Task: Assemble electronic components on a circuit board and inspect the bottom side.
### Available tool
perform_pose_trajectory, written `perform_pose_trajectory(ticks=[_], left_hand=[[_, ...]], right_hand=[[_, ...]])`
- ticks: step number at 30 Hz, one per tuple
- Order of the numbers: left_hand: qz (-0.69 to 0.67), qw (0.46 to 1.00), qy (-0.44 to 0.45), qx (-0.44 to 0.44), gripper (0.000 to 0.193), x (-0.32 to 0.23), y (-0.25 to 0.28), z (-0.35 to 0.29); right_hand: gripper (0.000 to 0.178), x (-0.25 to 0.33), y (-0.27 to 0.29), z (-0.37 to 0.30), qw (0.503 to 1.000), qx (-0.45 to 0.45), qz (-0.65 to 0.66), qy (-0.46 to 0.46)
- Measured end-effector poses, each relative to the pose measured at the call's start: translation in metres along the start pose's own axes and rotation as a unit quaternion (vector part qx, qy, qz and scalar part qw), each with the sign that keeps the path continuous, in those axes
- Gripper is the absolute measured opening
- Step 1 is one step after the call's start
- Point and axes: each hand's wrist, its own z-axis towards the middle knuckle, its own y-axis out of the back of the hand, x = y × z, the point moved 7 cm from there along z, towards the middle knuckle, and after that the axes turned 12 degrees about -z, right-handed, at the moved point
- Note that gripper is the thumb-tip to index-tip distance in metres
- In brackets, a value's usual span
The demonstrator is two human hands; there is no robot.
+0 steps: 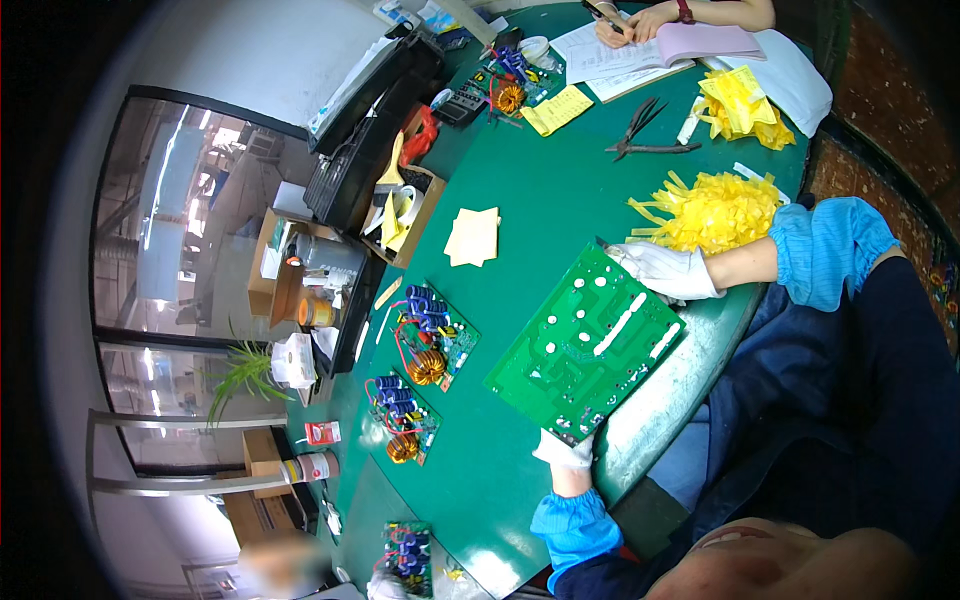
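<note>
While both gloved hands hold it above the near edge of the green table, the circuit board shows its flat side to the camera, with pale spots and a long white strip on the green. Its long axis runs slantwise, from the upper right, at the right hand, to the lower left, near the left hand, so that one short end faces the right hand and one corner points down at the left. The right hand pinches that short end, its fingers along the edge; what its fingertips do beneath is hidden. The left hand grips the lower corner, most of its fingers out of sight behind the board, so I cannot tell how tightly they press. Just beside the right hand lies a heap of yellow strips, and beyond that a pair of dark pliers, its handles spread apart. To the left of the board, well apart from it, are some yellow paper squares and two smaller boards with coils, the upper one near the lower one, coils upward. At the top, another person's hand holds a pen over white papers.
</note>
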Motion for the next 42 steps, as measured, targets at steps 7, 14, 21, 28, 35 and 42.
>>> perform_pose_trajectory(ticks=[7,14,21,28,35,42], left_hand=[[0.027,1.000,0.001,-0.009,0.032,-0.002,-0.005,-0.001],[0.081,0.997,-0.018,0.006,0.031,-0.007,-0.010,0.000],[0.163,0.986,-0.043,0.007,0.037,-0.001,0.009,0.006],[-0.028,0.998,-0.021,-0.042,0.034,0.006,0.024,0.009],[-0.128,0.989,0.034,-0.060,0.034,0.008,0.001,0.000],[-0.192,0.981,0.025,-0.022,0.038,0.007,0.008,-0.002]], right_hand=[[0.045,-0.008,-0.002,0.002,0.997,-0.036,-0.037,0.058],[0.050,0.010,0.009,-0.004,0.990,-0.064,-0.079,0.096],[0.053,-0.005,-0.001,-0.003,0.987,-0.049,-0.123,0.092],[0.055,0.004,0.001,-0.004,0.988,-0.042,-0.132,0.065],[0.045,-0.016,-0.004,0.003,0.986,-0.086,-0.111,0.091],[0.050,-0.014,-0.015,0.003,0.968,0.025,0.160,-0.193]])
